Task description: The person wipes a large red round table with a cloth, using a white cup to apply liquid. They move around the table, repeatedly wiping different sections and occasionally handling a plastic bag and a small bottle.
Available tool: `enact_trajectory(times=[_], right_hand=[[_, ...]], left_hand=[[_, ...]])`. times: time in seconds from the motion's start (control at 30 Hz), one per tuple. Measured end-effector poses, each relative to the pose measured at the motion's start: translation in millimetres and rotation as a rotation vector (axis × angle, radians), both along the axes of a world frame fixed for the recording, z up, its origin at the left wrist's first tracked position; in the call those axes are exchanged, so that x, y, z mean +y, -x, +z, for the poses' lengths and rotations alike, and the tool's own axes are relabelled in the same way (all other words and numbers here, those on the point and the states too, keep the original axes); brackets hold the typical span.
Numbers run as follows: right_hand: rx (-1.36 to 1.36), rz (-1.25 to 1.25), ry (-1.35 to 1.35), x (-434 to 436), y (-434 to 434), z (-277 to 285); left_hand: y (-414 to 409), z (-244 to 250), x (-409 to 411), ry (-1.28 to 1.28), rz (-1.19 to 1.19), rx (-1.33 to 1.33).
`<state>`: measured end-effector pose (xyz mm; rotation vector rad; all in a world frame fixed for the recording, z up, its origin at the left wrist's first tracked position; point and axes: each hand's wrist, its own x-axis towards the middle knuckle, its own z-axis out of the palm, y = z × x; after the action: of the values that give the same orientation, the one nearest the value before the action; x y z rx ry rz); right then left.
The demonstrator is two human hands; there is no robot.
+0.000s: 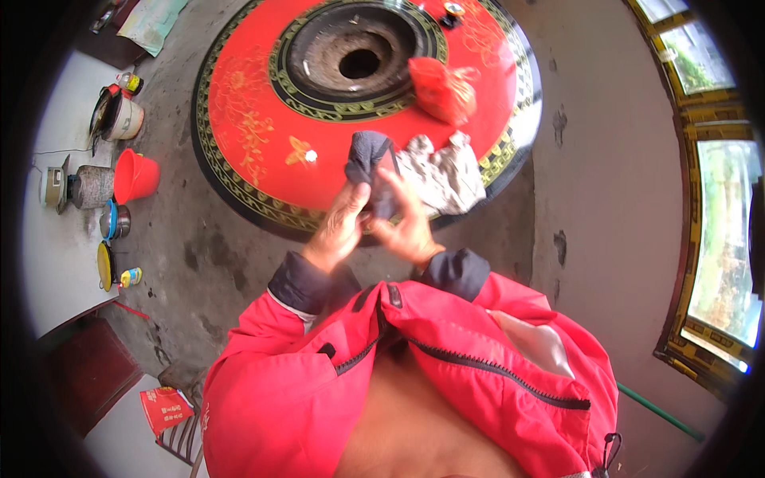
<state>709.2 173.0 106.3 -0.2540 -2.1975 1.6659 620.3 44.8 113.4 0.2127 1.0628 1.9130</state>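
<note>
Between my two hands is a dark grey folded cloth item (369, 156), perhaps a sock; its exact kind is unclear. My left hand (339, 226) holds its near left side with the thumb along it. On the other side my right hand (407, 226) grips it, the fingers slightly blurred. Both hands are over the near edge of a round red table (239, 119) with a black and gold patterned border. Crumpled off-white cloth (445, 173), possibly gloves, lies on the table just beyond my right hand. A knotted red plastic bag (442, 92) sits behind it.
A round dark well with a hole (360, 63) is set in the table's middle. A small black object (451, 18) stands at its far edge. Along the left wall are a red bucket (136, 176), a white bucket (125, 119) and pans (106, 266). Windows (720, 239) line the right wall.
</note>
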Motion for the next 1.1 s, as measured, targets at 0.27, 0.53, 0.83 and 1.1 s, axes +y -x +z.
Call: enact_trajectory(times=[0.27,0.53,0.83,1.1], right_hand=[[0.036,-0.465,0.369,207,-98,-11],[-0.059,-0.253,-0.881,236,-67,-90],[0.03,0.255,-0.647,-33,67,-79],[-0.1,0.049,-0.873,58,48,-71]], left_hand=[[-33,-26,86,0.823,-0.094,1.616],[-15,-41,34,0.791,-0.145,1.49],[25,3,-181,0.859,0.816,0.846],[85,-31,-166,0.82,1.02,0.802]])
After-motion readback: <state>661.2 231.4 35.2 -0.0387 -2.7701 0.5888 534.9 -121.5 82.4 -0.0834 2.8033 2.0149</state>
